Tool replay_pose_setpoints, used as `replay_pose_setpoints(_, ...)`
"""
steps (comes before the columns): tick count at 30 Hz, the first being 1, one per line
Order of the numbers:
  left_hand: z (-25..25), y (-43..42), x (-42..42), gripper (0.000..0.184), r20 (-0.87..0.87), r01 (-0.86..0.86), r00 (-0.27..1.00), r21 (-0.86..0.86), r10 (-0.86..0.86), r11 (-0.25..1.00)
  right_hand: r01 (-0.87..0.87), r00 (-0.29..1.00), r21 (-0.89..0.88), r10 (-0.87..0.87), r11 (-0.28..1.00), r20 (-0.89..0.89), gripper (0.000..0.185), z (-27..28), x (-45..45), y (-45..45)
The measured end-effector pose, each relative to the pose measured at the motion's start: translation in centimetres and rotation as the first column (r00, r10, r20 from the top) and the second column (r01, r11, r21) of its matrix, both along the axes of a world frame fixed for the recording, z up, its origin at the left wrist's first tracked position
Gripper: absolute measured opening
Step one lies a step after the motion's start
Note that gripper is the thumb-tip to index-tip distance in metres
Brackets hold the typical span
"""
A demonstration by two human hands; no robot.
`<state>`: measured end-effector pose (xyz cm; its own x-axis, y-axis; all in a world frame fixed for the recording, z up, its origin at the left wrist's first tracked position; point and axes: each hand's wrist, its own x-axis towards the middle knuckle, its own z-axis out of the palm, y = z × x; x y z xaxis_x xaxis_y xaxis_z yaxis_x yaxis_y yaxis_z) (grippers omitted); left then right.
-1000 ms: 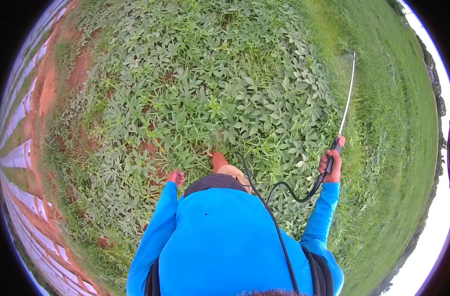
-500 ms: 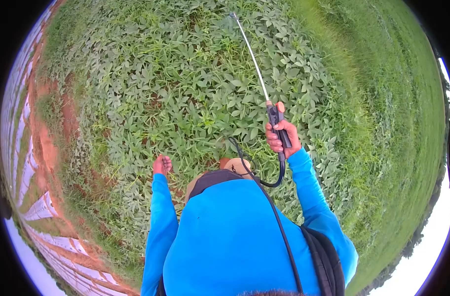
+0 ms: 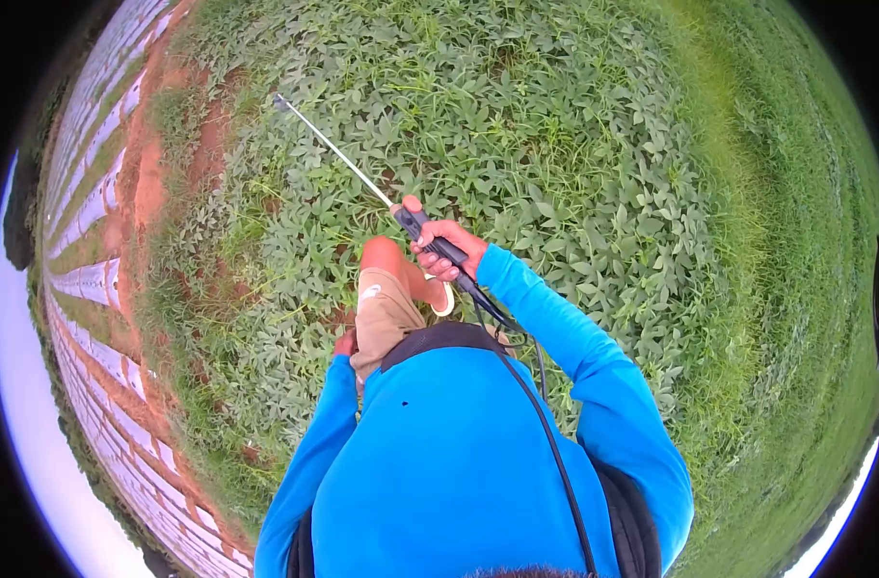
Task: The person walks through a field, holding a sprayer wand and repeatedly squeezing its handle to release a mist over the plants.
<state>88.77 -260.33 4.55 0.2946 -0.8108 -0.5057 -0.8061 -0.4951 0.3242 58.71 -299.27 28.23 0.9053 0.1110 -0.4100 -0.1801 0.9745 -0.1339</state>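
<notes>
My right hand (image 3: 451, 249) is wrapped round the black handle of a sprayer wand (image 3: 415, 223). Its thin pale lance (image 3: 338, 151) points up and to the left over the leaves, ending in a small nozzle (image 3: 281, 101). From the handle's lower end a black hose (image 3: 526, 387) runs back across my blue shirt. Down by my side, my left hand (image 3: 345, 342) is next to the tan shorts (image 3: 386, 313); its fingers are mostly hidden there. Low leafy plants (image 3: 565, 183) lie under the wand.
I stand among the plants, one sandalled foot (image 3: 442, 297) showing ahead. To the left lies a strip of bare reddish soil (image 3: 148, 183), with rows of whitish ground sheeting (image 3: 97, 207) beyond. Taller grass (image 3: 738, 193) grows on the right. A black strap (image 3: 625, 511) crosses my right shoulder.
The wand has swung from pointing up and slightly left to far left, my right hand moving left with it. A leg has come forward, and my left hand has dropped back beside the shorts.
</notes>
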Motion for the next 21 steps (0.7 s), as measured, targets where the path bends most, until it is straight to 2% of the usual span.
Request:
replay_pose_setpoints(1,-0.1,-0.1,0.1,0.028,0.006,0.017,1.0,-0.001,-0.017,1.0,-0.024,1.0,-0.001,0.024,1.0,0.015,0.02,0.4,1.8,-0.3)
replay_pose_setpoints(2,-0.4,-0.5,0.1,0.033,-0.077,-0.205,0.973,0.127,0.216,0.97,-0.092,0.994,0.017,0.091,0.996,0.064,0.02,0.8,3.4,-0.5)
replay_pose_setpoints(3,-1.4,-0.3,0.2,0.032,-0.234,-0.444,0.853,0.144,0.466,0.884,-0.157,0.982,0.033,0.153,0.987,0.111,0.02,1.1,4.9,-0.6)
replay_pose_setpoints(4,-1.1,-1.4,-0.1,0.031,-0.378,-0.641,0.65,0.195,0.66,0.743,-0.193,0.974,0.056,0.185,0.98,0.134,0.02,1.7,6.3,-0.6)
replay_pose_setpoints(5,-0.6,-2.3,-0.4,0.031,-0.377,-0.646,0.649,0.186,0.661,0.74,-0.218,0.963,0.033,0.21,0.975,0.167,0.019,2.3,7.4,-0.9)
replay_pose_setpoints(7,5.6,-7.2,-2.9,0.032,-0.316,-0.648,0.645,0.257,0.696,0.717,-0.277,0.929,-0.004,0.269,0.961,0.254,0.019,2.6,10.5,-1.6)
replay_pose_setpoints(8,5.4,-8.2,-2.5,0.032,-0.315,-0.65,0.645,0.252,0.696,0.717,-0.296,0.918,0.0,0.284,0.955,0.277,0.019,2.9,11.8,-2.1)
replay_pose_setpoints(10,4.3,-10.9,-1.4,0.047,-0.406,-0.703,0.176,0.586,0.897,0.403,-0.36,0.872,-0.031,0.348,0.933,0.344,0.018,2.7,15.1,-4.0)
replay_pose_setpoints(12,3.8,-13.0,-0.2,0.044,-0.42,-0.7,0.153,0.593,0.894,0.398,-0.377,0.852,-0.04,0.364,0.925,0.376,0.016,2.7,17.6,-6.2)
replay_pose_setpoints(14,3.3,-15.5,0.7,0.044,-0.374,-0.735,0.157,0.573,0.914,0.361,-0.346,0.881,-0.088,0.356,0.934,0.313,0.017,3.0,19.7,-8.2)
replay_pose_setpoints(16,4.1,-19.0,1.9,0.043,-0.395,-0.738,0.164,0.558,0.904,0.378,-0.341,0.892,-0.087,0.351,0.936,0.286,0.016,3.4,21.3,-10.3)
replay_pose_setpoints(19,5.8,-23.6,3.5,0.042,-0.406,-0.747,0.195,0.528,0.893,0.404,-0.216,0.947,-0.212,0.258,0.953,0.194,0.018,4.1,23.1,-13.0)
replay_pose_setpoints(21,6.4,-26.5,4.8,0.041,-0.445,-0.754,0.216,0.489,0.869,0.438,-0.176,0.96,-0.228,0.218,0.958,0.173,0.018,4.3,23.1,-14.3)
